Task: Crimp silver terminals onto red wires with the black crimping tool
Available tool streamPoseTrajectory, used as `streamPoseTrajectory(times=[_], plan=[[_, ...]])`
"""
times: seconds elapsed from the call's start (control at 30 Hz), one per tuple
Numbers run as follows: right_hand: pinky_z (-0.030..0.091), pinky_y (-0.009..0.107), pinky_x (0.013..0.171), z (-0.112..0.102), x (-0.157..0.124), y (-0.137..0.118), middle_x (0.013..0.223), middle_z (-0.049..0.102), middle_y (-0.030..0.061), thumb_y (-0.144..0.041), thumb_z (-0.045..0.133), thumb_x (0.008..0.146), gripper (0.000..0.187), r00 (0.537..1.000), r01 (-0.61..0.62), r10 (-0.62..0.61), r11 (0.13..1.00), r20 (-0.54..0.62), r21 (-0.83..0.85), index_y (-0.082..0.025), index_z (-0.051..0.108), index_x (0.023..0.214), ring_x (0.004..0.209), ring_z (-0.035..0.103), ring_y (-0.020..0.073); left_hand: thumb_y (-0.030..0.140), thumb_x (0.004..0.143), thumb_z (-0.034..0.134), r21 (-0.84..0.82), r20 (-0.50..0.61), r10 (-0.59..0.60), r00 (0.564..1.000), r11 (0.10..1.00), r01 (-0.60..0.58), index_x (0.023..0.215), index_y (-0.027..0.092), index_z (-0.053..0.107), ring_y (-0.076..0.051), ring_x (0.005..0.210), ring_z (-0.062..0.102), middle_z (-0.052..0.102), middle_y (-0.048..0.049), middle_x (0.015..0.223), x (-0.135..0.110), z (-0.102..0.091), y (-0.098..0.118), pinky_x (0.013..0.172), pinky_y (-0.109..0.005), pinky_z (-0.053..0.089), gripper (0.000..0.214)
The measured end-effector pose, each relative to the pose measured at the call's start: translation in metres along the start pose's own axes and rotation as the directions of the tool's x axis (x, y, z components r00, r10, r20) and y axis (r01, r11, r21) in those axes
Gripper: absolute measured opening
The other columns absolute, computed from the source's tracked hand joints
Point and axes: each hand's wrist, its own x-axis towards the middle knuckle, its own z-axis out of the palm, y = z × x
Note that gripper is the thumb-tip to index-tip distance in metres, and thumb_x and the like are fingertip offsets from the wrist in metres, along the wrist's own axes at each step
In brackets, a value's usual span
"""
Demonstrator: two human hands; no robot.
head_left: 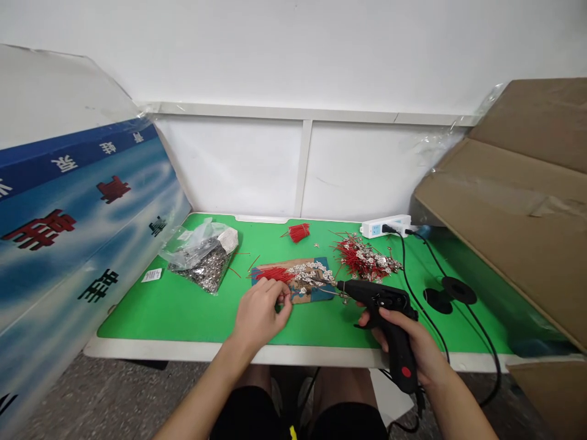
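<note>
The right hand (426,345) has its grip wrapped round a black pistol-shaped tool (383,296), lower right; the left hand (260,310) curls narrowly beside thin red wires (274,274), mid-frame, any hold unclear! Green worktop (169,321) beneath, white wall (275,55) above.

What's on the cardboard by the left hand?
Red wires and silvery pieces lie on the cardboard. The left hand hides its near-left part; whatever lies beneath the pile is covered.

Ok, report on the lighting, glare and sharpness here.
In the head view, soft light on the white wall, glints on the plastic bag, dimmer floor below the green table, red wires too fine to separate, the right cardboard box apparently lens-stretched.
</note>
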Motion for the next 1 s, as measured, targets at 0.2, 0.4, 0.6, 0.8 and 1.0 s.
streamPoseTrajectory(times=[0.2, 0.4, 0.6, 0.8, 1.0], plan=[[0.032, 0.022, 0.043, 0.005, 0.001, -0.003, 0.092, 0.074, 0.0136, -0.051, 0.081, 0.076, 0.045, 1.0, 0.014, -0.014, 0.996, 0.005, -0.087, -0.014, 0.081, 0.101, 0.052, 0.045, 0.0101, 0.021, 0.091, 0.055, 0.011, 0.016, 0.03, 0.999, 0.999, -0.03, 0.084, 0.02, 0.061, -0.019, 0.08, 0.056, 0.062, -0.0024, 0.08, -0.001, -0.002, 0.002, 0.072, -0.034, 0.039, 0.009], [0.031, 0.022, 0.044, 0.006, 0.001, -0.002, 0.094, 0.074, 0.0131, -0.052, 0.078, 0.079, 0.046, 1.0, 0.016, -0.015, 0.989, 0.008, -0.145, -0.014, 0.081, 0.104, 0.053, 0.044, 0.0098, 0.022, 0.092, 0.055, 0.037, 0.002, 0.024, 1.0, 0.999, -0.024, 0.084, 0.02, 0.061, -0.02, 0.08, 0.055, 0.061, -0.0015, 0.079, 0.001, 0.0, 0.001, 0.071, -0.034, 0.038, 0.01], [0.032, 0.023, 0.044, 0.008, 0.002, -0.004, 0.093, 0.074, 0.0129, -0.054, 0.077, 0.078, 0.042, 1.0, -0.002, 0.003, 0.98, 0.009, -0.197, -0.014, 0.082, 0.092, 0.053, 0.045, 0.0097, 0.022, 0.091, 0.055, 0.039, -0.008, 0.029, 1.0, 0.999, -0.029, 0.084, 0.02, 0.06, -0.019, 0.08, 0.055, 0.061, -0.0013, 0.079, 0.0, 0.001, 0.0, 0.072, -0.034, 0.038, 0.009], [0.031, 0.024, 0.045, 0.013, 0.002, -0.007, 0.082, 0.071, 0.0119, -0.055, 0.077, 0.076, 0.042, 1.0, 0.007, -0.002, 0.967, 0.019, -0.256, -0.014, 0.081, 0.082, 0.052, 0.044, 0.0109, 0.02, 0.088, 0.057, 0.035, -0.016, 0.028, 0.999, 0.999, -0.028, 0.082, 0.02, 0.059, -0.019, 0.078, 0.055, 0.061, -0.0006, 0.078, 0.001, 0.001, 0.0, 0.071, -0.034, 0.038, 0.007], [0.032, 0.025, 0.044, 0.013, 0.002, -0.007, 0.08, 0.071, 0.0118, -0.055, 0.076, 0.076, 0.043, 1.0, 0.002, -0.002, 0.962, 0.002, -0.274, -0.013, 0.081, 0.083, 0.051, 0.045, 0.0115, 0.019, 0.088, 0.057, 0.032, 0.004, 0.014, 1.0, 0.999, -0.014, 0.082, 0.02, 0.06, -0.018, 0.076, 0.056, 0.062, -0.0008, 0.078, 0.001, 0.0, 0.0, 0.07, -0.033, 0.037, 0.006]])
